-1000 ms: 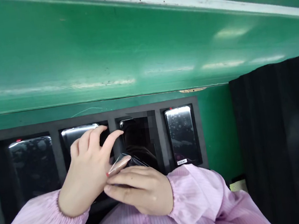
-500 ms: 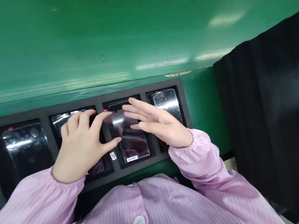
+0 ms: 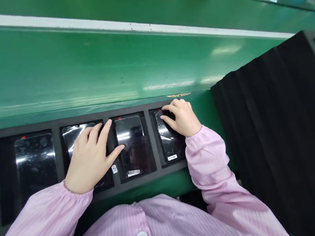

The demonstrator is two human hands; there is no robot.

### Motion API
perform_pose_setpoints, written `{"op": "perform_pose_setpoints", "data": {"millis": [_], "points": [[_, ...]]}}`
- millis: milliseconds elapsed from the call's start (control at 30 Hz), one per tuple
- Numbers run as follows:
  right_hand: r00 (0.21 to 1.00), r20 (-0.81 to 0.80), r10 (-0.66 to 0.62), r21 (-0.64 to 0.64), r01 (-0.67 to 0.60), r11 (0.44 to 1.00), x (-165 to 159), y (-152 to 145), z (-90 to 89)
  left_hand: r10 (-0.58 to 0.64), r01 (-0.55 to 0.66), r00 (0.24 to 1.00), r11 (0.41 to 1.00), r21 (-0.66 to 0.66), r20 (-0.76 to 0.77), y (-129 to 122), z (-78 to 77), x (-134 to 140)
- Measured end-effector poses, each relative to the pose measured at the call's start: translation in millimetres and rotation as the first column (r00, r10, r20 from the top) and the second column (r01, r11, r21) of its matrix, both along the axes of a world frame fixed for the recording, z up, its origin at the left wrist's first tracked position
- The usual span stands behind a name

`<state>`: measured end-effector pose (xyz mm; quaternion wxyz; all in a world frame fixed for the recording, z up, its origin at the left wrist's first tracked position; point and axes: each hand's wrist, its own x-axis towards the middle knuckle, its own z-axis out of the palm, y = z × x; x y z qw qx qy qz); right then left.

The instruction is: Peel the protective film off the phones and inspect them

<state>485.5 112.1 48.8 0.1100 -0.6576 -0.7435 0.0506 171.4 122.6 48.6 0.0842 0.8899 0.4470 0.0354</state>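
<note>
My left hand is spread over the second compartment of the dark foam tray, partly covering a glossy black phone screen there. Its thumb reaches over the divider to the left edge of the third black screen, which has a red tab at its top. My right hand is at the upper end of the rightmost screen. Its thumb and forefinger are bent beside that screen's red tab, a small gap between their tips. No grip on the tab or screen is visible.
Another black screen with a red tab lies in the leftmost compartment. A tall stack of black foam trays stands at the right. Behind the tray is a green surface with a white strip. Blurred items lie at the far upper right.
My right hand has moved right, from over the third screen to the rightmost one, and its fingers have bent. The third screen's red tab now sits farther right. My left hand stays nearly in place.
</note>
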Motion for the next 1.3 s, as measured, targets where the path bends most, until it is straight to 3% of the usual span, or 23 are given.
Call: {"op": "perform_pose_setpoints", "data": {"millis": [133, 300, 667, 867, 1100, 1300], "points": [[0.998, 0.038, 0.044, 0.049, -0.046, 0.998, -4, 1, -6.8, 0.010, -0.010, 1.000, 1.000, 0.013, 0.011, 0, -5.9, -1], [0.996, -0.059, 0.060, 0.024, -0.059, 0.998, -2, 3, -12.3, 0.035, -0.036, 0.996, 0.999, 0.016, 0.080, 1, -10.4, -2], [0.993, -0.098, 0.059, 0.007, -0.059, 0.998, -2, -2, -13.7, 0.009, -0.011, 0.999, 0.999, 0.038, 0.043, -1, -8.4, -2], [0.976, -0.167, 0.137, 0.020, -0.136, 0.991, 3, -5, -9.0, 0.005, -0.006, 1.000, 0.999, 0.047, 0.017, 0, -7.0, -2], [0.991, -0.024, 0.129, 0.047, -0.128, 0.991, -1, -6, -8.9, 0.015, -0.015, 1.000, 1.000, 0.018, 0.001, 0, -5.4, -2], [0.978, -0.121, 0.172, 0.119, -0.158, 0.980, 4, -5, -10.8, 0.025, -0.026, 1.000, 0.999, -0.022, -0.007, -1, -3.8, -2]]}}
